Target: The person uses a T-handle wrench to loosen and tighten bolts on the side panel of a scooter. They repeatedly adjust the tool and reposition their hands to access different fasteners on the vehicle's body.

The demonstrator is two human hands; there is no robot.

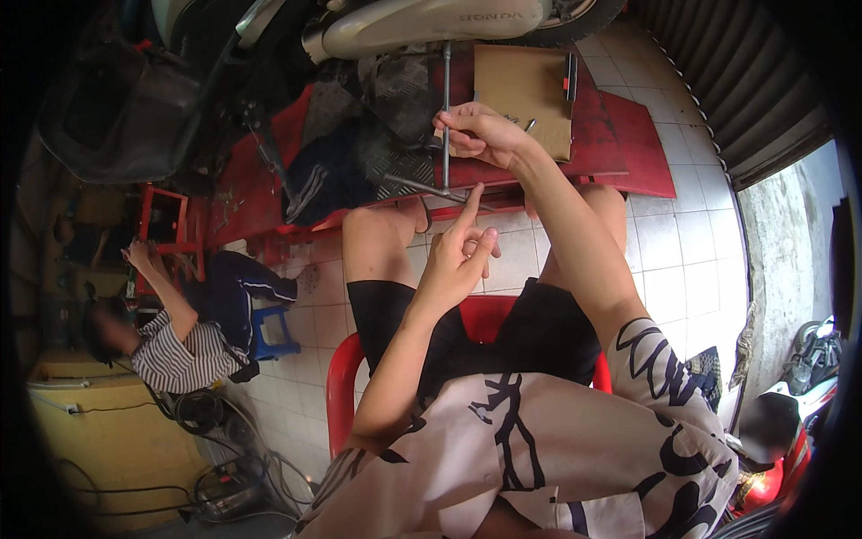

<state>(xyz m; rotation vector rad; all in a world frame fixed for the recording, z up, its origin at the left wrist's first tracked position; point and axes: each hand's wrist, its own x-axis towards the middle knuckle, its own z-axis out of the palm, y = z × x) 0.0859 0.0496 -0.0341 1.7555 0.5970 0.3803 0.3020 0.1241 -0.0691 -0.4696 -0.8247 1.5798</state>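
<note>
A long metal T-handle wrench (446, 81) reaches from the underside of the motorcycle's silver exhaust cover (431, 25) toward me. My right hand (485, 133) is closed round its shaft, thumb and fingers pinching it about midway. At the near end, the wrench's crossbar spreads to both sides. Just below that bar is my left hand (462, 256), its index finger stretched up close to the bar and the other fingers loosely bent. Whether that fingertip touches the bar I cannot tell. Nothing shows in the left hand.
The motorcycle stands on a red platform (602, 126). On it lie a brown cardboard sheet (521, 81) with small metal parts and a dark cloth (314, 184). I sit on a red chair (343, 382). At left, another person in a striped shirt (193, 355) is near a blue stool (272, 332).
</note>
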